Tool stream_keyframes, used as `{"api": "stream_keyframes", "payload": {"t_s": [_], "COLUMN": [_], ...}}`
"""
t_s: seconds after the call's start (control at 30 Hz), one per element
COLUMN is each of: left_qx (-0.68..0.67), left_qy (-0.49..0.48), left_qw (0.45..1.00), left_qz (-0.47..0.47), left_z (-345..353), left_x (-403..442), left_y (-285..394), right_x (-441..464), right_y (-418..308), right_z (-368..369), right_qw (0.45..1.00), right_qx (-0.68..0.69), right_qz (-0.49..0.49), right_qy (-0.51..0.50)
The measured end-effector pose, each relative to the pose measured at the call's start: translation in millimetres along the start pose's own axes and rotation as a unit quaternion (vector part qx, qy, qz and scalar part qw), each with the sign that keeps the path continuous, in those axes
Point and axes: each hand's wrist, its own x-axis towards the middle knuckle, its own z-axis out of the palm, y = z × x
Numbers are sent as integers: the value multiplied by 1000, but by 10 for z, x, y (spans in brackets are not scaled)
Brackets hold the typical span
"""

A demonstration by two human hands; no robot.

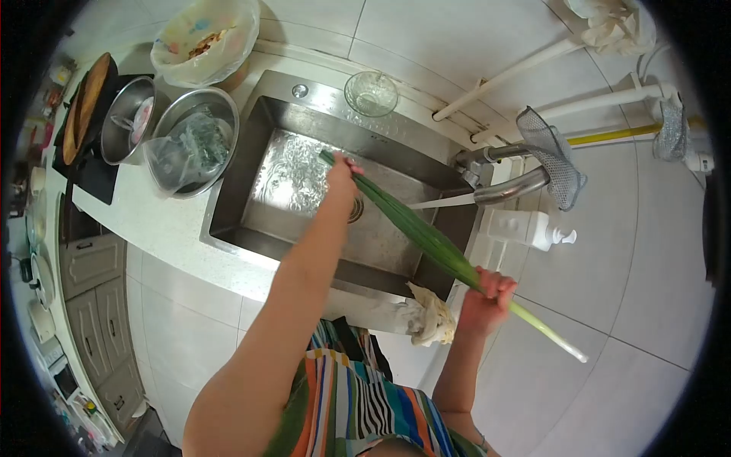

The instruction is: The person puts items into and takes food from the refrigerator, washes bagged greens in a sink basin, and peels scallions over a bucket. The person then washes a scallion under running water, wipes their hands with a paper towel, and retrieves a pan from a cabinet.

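Observation:
A long green leek (pixel 415 228) stretches diagonally over the metal sink (pixel 270 228), its white root end out past the right edge. My left hand (pixel 343 171) is closed round the leafy end, above the basin. Lower on the stalk, near the pale part, the fingers of my right hand (pixel 487 297) are wrapped round it. Water runs from the faucet (pixel 512 189) into the sink, passing behind the leaves. The basin floor is wet, and the drain (pixel 355 210) is partly hidden by my left forearm.
Left of the sink are a steel bowl with a plastic bag (pixel 199 145), another steel bowl (pixel 129 122) and a lined bin (pixel 205 46). A glass bowl (pixel 371 94) sits behind the sink. A cloth (pixel 430 314) hangs at the front edge; a white bottle (pixel 525 228) stands right.

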Motion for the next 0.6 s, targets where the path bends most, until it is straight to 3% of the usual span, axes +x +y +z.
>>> {"api": "stream_keyframes", "payload": {"t_s": [0.13, 0.17, 0.23, 0.3, 0.33, 0.37, 0.4, 0.43, 0.47, 0.5, 0.53, 0.57, 0.6], "left_qx": [47, -50, -48, -10, -63, -42, 0, 274, 443, 585, 552, 596, 584], "left_qy": [47, 74, 123, 85, 23, 35, -53, 110, 73, 38, -39, -55, -127], "left_qw": [994, 992, 981, 973, 968, 979, 981, 888, 765, 598, 597, 491, 526], "left_qz": [84, 90, 143, 212, 242, 198, 188, 354, 462, 547, 581, 633, 605], "left_z": [-103, -147, -345, -569, -865, -974, -1623, -1042, -1000, -992, -906, -763, -671], "left_x": [183, 235, 439, 506, 836, 813, 1751, 626, 313, 126, -33, -310, -462], "left_y": [459, 596, 846, 1122, 1309, 1504, 1889, 1569, 1423, 1342, 1164, 984, 768], "right_x": [163, 191, 236, 300, 384, 491, 613, 719, 817, 879, 898, 913, 909], "right_y": [182, 231, 343, 426, 457, 478, 543, 657, 847, 1019, 1140, 1264, 1363], "right_z": [80, 128, 176, 153, 107, 49, -14, -48, -102, -98, -11, 86, 153], "right_qw": [998, 998, 997, 995, 989, 981, 968, 967, 977, 986, 986, 985, 980], "right_qx": [-16, 30, 28, 22, 48, 75, 59, 6, 22, 40, 46, 33, 19], "right_qz": [-18, 5, -1, -15, -12, -14, -33, -24, -4, 19, 24, 81, 138], "right_qy": [57, 62, 73, 96, 136, 177, 241, 255, 210, 161, 159, 150, 139]}}
